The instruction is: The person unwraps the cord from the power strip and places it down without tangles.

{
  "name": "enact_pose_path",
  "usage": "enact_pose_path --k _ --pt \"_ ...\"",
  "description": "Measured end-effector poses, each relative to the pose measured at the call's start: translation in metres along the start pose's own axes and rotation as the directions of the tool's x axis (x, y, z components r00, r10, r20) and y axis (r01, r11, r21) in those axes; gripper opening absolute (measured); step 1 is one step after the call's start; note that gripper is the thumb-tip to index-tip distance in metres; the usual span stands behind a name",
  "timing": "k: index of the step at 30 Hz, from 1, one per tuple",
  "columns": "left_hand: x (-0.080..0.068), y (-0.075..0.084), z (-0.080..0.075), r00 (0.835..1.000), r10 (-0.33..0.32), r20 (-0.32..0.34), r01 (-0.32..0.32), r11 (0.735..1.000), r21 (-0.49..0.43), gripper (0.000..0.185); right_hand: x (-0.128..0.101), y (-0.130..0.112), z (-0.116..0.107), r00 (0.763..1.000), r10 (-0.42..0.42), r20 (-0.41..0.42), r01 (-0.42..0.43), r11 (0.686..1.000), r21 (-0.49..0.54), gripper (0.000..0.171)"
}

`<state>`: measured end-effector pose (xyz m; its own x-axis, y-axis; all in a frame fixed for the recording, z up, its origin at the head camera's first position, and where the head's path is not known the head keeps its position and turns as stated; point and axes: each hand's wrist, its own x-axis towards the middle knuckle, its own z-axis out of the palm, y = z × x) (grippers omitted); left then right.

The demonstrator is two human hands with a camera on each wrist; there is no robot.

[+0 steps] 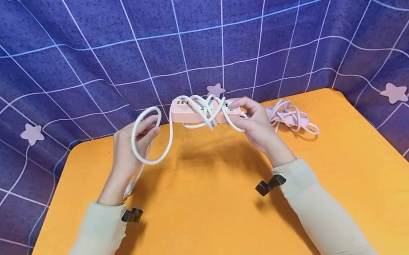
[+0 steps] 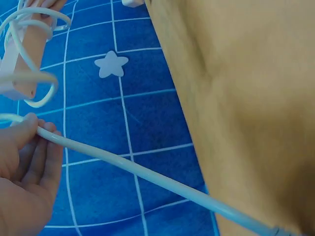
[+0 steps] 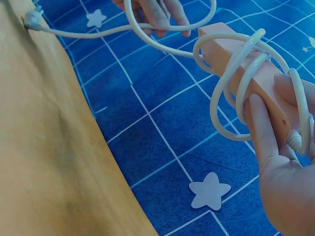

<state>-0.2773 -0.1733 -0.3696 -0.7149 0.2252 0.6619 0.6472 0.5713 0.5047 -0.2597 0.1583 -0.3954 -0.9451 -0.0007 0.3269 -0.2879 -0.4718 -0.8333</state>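
Above the back of the orange table (image 1: 211, 216), my right hand (image 1: 244, 114) grips one end of a pink power strip (image 1: 189, 108). Its white cord (image 1: 170, 135) is looped several times round the strip. My left hand (image 1: 149, 128) pinches a free loop of that cord to the left of the strip. In the right wrist view my fingers (image 3: 261, 128) curl round the power strip (image 3: 236, 54), and the cord's plug end (image 3: 32, 19) lies on the table. In the left wrist view the cord (image 2: 147, 174) runs out from under my thumb (image 2: 22, 130).
A second bundle of pale pink cable (image 1: 293, 118) lies on the table just right of my right hand. A purple cloth with a white grid and stars (image 1: 189, 35) hangs behind and around the table. A black clip (image 1: 270, 185) sits on each sleeve.
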Motion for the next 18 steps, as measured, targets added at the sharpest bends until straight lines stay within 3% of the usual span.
enact_pose_path --k 6,11,18 --pt "0.001 0.001 -0.007 0.985 0.170 -0.001 -0.170 0.984 0.044 0.028 0.000 0.000 0.001 1.000 -0.010 -0.011 0.010 1.000 0.002 0.039" --pt "0.002 0.003 -0.011 0.973 0.231 -0.006 -0.231 0.972 0.051 0.027 0.000 0.000 0.001 1.000 -0.009 -0.021 0.010 1.000 0.018 0.040" --pt "0.005 0.001 -0.026 0.950 0.308 0.038 -0.311 0.946 0.096 0.027 0.001 0.001 0.002 0.999 0.005 -0.037 -0.003 0.999 0.044 0.040"
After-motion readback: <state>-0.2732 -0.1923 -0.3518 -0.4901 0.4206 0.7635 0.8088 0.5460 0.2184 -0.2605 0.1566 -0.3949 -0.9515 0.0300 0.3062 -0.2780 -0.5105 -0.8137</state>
